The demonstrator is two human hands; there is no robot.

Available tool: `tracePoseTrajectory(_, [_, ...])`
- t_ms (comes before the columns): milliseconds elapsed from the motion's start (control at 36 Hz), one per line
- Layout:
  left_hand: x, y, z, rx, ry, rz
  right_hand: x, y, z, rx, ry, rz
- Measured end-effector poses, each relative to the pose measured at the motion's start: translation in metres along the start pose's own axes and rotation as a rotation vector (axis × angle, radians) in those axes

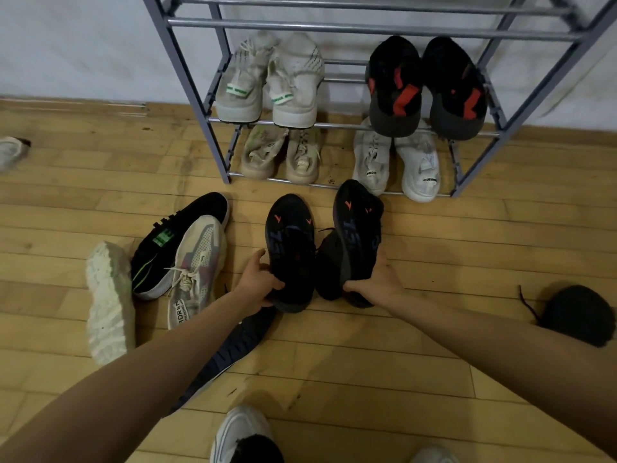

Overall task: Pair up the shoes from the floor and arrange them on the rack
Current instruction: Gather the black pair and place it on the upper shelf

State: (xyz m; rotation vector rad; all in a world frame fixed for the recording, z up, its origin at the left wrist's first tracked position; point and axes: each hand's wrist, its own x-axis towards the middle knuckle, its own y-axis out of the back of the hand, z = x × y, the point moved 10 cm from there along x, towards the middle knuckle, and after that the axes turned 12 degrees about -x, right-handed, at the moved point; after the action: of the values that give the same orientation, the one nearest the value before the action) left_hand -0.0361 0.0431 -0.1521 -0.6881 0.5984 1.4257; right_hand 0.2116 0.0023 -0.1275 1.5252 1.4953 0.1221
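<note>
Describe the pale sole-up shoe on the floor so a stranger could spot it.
From the rack, look down-left to the heap of shoes on the floor. The shoe is the heap's leftmost; it alone shows a knobbly off-white sole.

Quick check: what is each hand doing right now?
Left hand: grips the heel of the left black shoe.
Right hand: grips the heel of the right black shoe.

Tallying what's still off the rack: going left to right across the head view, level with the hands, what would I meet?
From the left: white shoe showing its sole → black shoe with green mark → left hand → first orange-marked black shoe → second orange-marked black shoe → right hand → dark shoe at far right.
</note>
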Motion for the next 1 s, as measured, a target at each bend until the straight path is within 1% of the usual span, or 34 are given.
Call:
tracePoseTrajectory(83, [-0.01, -0.005, 0.007, -0.027, -0.019, -0.037, -0.007, 0.012, -0.009, 0.007, 0.049, -0.011])
tracePoseTrajectory(167, [-0.025, -0.011, 0.018, -0.047, -0.079, -0.058, -0.021, 0.029, -0.019, -0.01, 0.124, 0.041])
tracePoseTrajectory(278, [-0.051, -0.017, 0.04, 0.016, -0.229, -0.074, -0.047, 0.049, -0.035, 0.022, 0.273, 0.131])
tracePoseTrajectory(389, [-0.076, -0.026, 0.065, -0.005, -0.386, -0.092, -0.073, 0.072, -0.06, 0.023, 0.405, 0.21])
tracePoseTrajectory(556, [-0.117, -0.046, 0.124, -0.054, -0.575, -0.148, -0.097, 0.123, -0.107, -0.013, 0.515, 0.352])
tracePoseTrajectory(639, [-0.136, -0.053, 0.162, -0.026, -0.666, -0.149, -0.099, 0.148, -0.127, -0.04, 0.521, 0.383])
tracePoseTrajectory(750, [-0.15, -0.059, 0.201, -0.066, -0.682, -0.159, -0.1, 0.177, -0.154, -0.015, 0.522, 0.389])
tracePoseTrajectory(806, [-0.157, -0.06, 0.216, -0.077, -0.692, -0.153, -0.1, 0.187, -0.163, -0.009, 0.492, 0.389])
tracePoseTrajectory(1000, [-0.165, -0.061, 0.253, -0.129, -0.609, -0.115, -0.096, 0.209, -0.184, 0.01, 0.374, 0.341])
